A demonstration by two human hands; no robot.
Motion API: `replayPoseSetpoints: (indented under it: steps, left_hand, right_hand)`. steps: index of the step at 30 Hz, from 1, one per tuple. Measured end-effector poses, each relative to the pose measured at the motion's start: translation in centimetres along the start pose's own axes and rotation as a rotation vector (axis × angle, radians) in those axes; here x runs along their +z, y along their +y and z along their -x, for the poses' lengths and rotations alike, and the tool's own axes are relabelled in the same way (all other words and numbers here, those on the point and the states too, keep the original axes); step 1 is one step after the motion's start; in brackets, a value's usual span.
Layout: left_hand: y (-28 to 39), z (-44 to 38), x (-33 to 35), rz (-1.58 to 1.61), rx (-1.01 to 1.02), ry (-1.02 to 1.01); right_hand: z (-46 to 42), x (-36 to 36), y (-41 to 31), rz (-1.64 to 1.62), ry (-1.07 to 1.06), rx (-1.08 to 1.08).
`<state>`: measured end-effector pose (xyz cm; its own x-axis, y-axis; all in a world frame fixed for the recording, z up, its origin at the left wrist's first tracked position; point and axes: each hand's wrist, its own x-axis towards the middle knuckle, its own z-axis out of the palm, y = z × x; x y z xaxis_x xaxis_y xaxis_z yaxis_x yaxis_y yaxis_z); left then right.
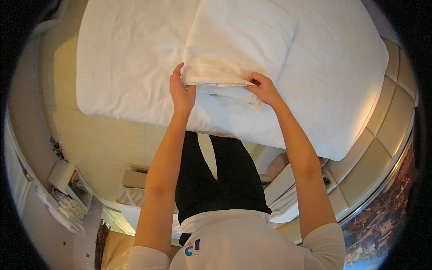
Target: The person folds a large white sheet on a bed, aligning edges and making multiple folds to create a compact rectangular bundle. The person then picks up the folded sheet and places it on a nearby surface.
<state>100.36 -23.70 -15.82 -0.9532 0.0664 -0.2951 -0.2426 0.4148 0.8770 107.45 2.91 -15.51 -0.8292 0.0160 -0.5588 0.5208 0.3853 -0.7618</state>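
Note:
A white pillow in a fabric case (236, 44) lies on a bed spread with white bedding (128, 60). My left hand (182, 92) holds the near left corner of the case, with its thumb at the edge and its fingers along the side. At the near right part of the same edge, my right hand (263, 88) pinches the fabric between thumb and fingers. Between the hands the hem runs nearly straight. Below it, a loose flap of thin white fabric (233, 94) rests on the bed, with a small dark mark on it.
The bed's near edge is close to my legs. A padded, panelled headboard (364, 162) curves along the right, beside a colourful picture (381, 209). Tiled floor (101, 141) shows at the left. Behind me are a beige box-like item (133, 178) and white linens (285, 206).

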Motion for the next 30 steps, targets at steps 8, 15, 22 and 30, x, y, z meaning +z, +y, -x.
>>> replayPoseSetpoints:
  steps: [8, 15, 22, 30]
  left_hand:
    - [0.4, 0.7, 1.1, 0.376, -0.529, -0.050]
    - [-2.1, 4.3, 5.7, 0.598, -0.789, -0.302]
    - [-1.1, 5.5, 8.8, 0.593, -1.125, -0.525]
    - [0.2, 5.3, 10.5, 0.920, -1.001, -0.456]
  right_hand:
    - [-0.7, -0.2, 1.9, -0.090, -0.001, 0.049]
    - [-0.8, 0.0, 2.2, -0.122, 0.025, 0.044]
    - [-0.5, 0.0, 1.5, -0.145, 0.031, 0.072]
    - [0.7, 0.3, 0.3, 0.022, 0.094, -0.016]
